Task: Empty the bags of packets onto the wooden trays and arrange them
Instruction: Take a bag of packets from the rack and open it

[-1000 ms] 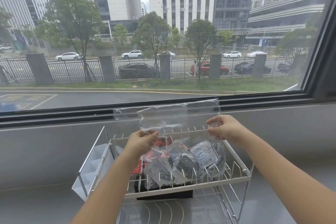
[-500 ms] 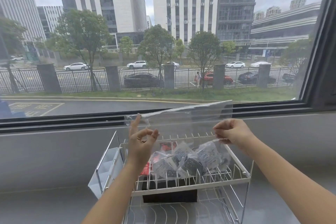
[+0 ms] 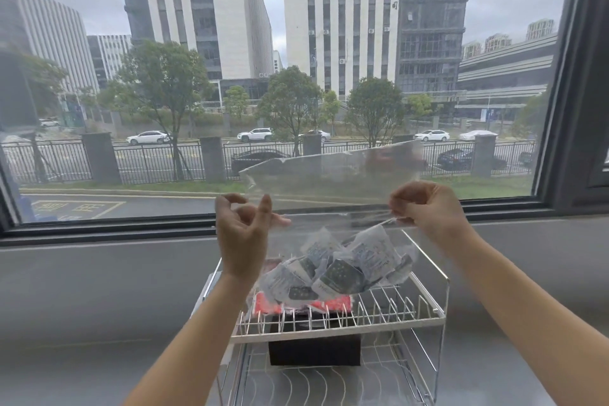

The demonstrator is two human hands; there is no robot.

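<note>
A clear plastic bag [image 3: 333, 175] is stretched between my two hands in front of the window, its upper edge raised. My left hand [image 3: 242, 234] pinches the bag's left edge with thumb and forefinger, the other fingers spread. My right hand [image 3: 428, 208] is closed on the right edge. Below the bag, several white and dark packets [image 3: 339, 269] lie in a heap on the top tier of a wire rack [image 3: 333, 330]. I cannot tell whether some are still inside the bag's hanging part. Red packets [image 3: 273, 306] lie under them.
A black box [image 3: 314, 348] sits under the rack's top tier, above a lower wire shelf [image 3: 316, 382]. The rack stands on a grey counter [image 3: 99, 306] against a grey sill below a large window [image 3: 296, 76]. No wooden tray is in view.
Both hands have lifted the bag higher and pulled it flatter. The packets have slid down toward the rack's top tier. My left hand's fingers have opened apart, keeping a pinch.
</note>
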